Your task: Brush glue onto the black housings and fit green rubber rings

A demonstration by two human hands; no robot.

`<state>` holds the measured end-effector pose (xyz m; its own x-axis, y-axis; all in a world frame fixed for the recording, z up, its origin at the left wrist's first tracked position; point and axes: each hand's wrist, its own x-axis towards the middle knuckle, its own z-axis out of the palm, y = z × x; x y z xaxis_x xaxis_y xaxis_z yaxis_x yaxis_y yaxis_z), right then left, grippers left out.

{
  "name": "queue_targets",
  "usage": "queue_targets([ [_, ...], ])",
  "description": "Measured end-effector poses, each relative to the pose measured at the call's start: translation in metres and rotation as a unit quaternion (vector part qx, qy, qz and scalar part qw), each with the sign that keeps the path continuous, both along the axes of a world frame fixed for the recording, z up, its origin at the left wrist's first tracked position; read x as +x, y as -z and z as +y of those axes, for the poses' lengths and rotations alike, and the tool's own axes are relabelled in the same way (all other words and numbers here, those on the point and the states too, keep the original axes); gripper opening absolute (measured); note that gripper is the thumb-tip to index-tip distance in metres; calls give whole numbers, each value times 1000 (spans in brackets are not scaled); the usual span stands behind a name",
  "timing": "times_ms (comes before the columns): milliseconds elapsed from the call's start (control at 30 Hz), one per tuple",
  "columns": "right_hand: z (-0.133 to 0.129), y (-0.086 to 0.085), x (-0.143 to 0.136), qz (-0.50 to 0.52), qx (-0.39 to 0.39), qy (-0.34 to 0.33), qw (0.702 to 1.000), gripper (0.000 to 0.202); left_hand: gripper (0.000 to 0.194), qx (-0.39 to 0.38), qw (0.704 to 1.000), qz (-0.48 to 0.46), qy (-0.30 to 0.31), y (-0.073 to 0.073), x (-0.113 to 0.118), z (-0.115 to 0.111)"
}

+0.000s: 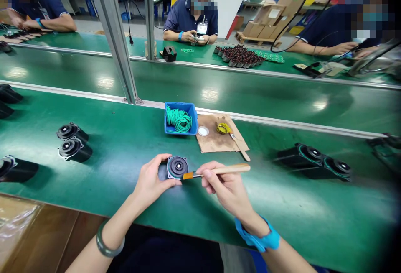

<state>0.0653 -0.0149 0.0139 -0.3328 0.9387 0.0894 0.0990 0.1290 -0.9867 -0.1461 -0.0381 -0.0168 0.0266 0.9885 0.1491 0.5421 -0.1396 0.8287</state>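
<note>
My left hand (153, 177) grips a black round-topped motor housing (178, 166) by its rim, thumb below and fingers above. In my right hand (224, 185) is a brush (233, 169) with a wooden handle. Its orange bristles touch or nearly touch the lower right edge of the housing's rim. Behind them, a blue bin (181, 132) holds coiled green rings (179, 119). Beside the bin lies a stained cardboard piece (208, 141) bearing a small yellow tin (222, 128), a white round lid (203, 131) and a second brush (241, 149).
Black housings (75, 149) stand on the green table at the left, and two with green rings (313, 162) at the right. A metal post (114, 39) rises from the rail behind. Across the conveyor (175, 80), people sit working.
</note>
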Motion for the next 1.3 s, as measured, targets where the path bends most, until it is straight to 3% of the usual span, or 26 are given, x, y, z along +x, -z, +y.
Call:
queue_targets([
  [367,8,7,-1,-44,12,-3,999,45,56,-9,1000,-14,3,0,0,1],
  [700,26,4,4,-107,140,11,984,49,63,-4,999,-39,3,5,1,1],
  [833,33,1,2,-129,186,1,974,50,65,0,996,-82,30,8,2,0],
  [1033,39,-2,-1,-111,234,-35,965,47,65,6,994,-93,57,10,2,-2],
  [1300,43,-13,0,-91,260,-133,952,33,90,-5,994,-99,52,9,9,-9],
])
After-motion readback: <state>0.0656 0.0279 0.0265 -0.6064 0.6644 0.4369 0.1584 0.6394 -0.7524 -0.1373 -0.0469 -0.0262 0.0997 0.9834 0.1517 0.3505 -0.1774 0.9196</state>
